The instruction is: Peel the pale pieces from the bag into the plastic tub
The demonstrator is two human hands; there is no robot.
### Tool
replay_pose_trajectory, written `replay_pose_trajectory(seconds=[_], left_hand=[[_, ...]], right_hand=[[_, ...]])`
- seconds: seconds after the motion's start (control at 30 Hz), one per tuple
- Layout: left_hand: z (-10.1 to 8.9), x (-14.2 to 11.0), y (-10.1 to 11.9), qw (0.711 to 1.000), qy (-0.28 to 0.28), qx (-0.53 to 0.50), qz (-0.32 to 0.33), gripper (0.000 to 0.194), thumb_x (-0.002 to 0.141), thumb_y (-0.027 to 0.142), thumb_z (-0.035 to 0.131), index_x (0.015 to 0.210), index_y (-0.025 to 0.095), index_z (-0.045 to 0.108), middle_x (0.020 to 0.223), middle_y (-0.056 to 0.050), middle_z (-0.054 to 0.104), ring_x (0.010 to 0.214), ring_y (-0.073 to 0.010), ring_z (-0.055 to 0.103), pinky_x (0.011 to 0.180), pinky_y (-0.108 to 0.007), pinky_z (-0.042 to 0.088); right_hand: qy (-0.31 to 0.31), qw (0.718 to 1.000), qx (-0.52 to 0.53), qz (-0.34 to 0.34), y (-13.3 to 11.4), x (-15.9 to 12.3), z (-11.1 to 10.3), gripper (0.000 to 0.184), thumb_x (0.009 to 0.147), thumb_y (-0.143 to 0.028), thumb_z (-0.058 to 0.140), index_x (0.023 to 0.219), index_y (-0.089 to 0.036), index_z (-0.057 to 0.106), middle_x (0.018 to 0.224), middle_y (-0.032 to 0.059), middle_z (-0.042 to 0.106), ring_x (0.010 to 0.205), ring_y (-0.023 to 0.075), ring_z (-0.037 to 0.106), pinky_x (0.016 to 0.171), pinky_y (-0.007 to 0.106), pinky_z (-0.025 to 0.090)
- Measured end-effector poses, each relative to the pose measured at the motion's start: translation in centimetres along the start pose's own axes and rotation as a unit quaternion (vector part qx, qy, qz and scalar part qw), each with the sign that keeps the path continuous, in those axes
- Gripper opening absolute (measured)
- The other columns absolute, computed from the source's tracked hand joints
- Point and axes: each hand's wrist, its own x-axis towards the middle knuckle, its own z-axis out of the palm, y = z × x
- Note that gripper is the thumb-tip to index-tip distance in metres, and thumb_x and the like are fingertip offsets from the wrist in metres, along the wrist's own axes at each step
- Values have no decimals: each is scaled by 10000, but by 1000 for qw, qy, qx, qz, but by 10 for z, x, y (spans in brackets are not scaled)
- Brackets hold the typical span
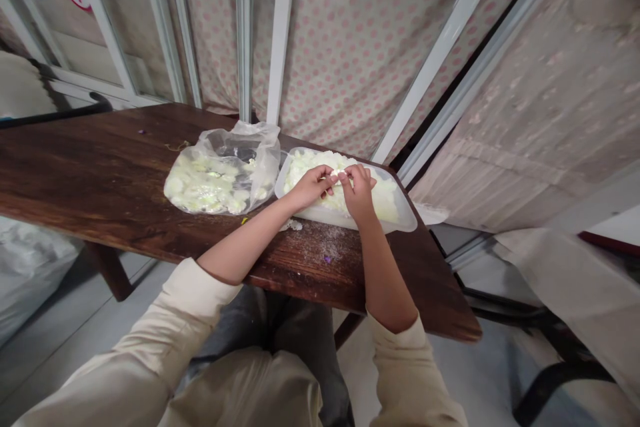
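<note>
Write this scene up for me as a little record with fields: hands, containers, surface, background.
Left hand: fingertips pinching a small white piece over the tub
Right hand: fingertips at the same piece
Tub: translucent white plastic, holding many pale pieces
Plastic bag: clear, left of the tub, more pale pieces inside
Table: dark wood, white crumbs in front of the tub
Background: pink-dotted curtain

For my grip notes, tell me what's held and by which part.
A small white piece, held at its sides by the fingertips of the left hand and right hand.
</note>
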Motion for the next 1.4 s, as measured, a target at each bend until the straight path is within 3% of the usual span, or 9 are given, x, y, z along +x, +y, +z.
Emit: replay_pose_trajectory(seconds=[0.2,0.4,0.6,0.8,1.07,1.27,1.4], left_hand=[[0,0,-1,1000,-8,16,-11,258,761,392,541,768,141,485,594,29,477,510,-43,446,502,-188,335],[2,2,-2,998,11,36,-41,239,765,365,541,731,139,473,554,28,482,488,-46,445,493,-194,318],[5,1,-1,997,30,42,-57,193,773,316,538,728,149,453,527,35,489,467,-48,453,500,-197,328],[6,2,2,997,33,4,-76,160,767,259,535,690,155,439,517,29,496,472,-58,471,495,-200,344],[0,3,-7,997,67,5,-45,161,766,264,523,679,163,433,483,41,475,446,-54,433,478,-195,315],[2,0,-1,999,25,-20,-24,184,761,285,537,686,163,421,511,41,473,476,-48,434,505,-191,319],[3,-1,4,999,-5,-45,-27,172,770,276,512,695,164,405,531,45,456,494,-50,446,519,-191,337]], right_hand=[[31,999,-22,3,1,2,0,315,886,-380,354,666,-176,449,712,-19,511,784,138,440,719,292,205],[43,986,-160,35,-3,0,6,313,886,-364,353,706,-180,531,704,21,561,777,170,412,680,312,155],[56,976,-202,53,-6,-3,8,328,887,-369,341,745,-187,574,707,56,580,778,193,395,669,325,139],[55,977,-200,52,-8,-2,6,330,891,-360,336,720,-182,556,679,43,588,768,187,401,674,315,143],[12,993,-113,-21,-6,1,0,349,896,-361,338,650,-175,502,661,-13,549,747,141,436,693,288,164],[24,992,-123,25,-2,2,3,350,895,-361,326,676,-178,527,658,-6,553,734,146,430,680,288,152],[30,991,-128,21,-2,2,3,369,901,-370,299,663,-177,504,677,0,548,754,154,431,688,291,162]])
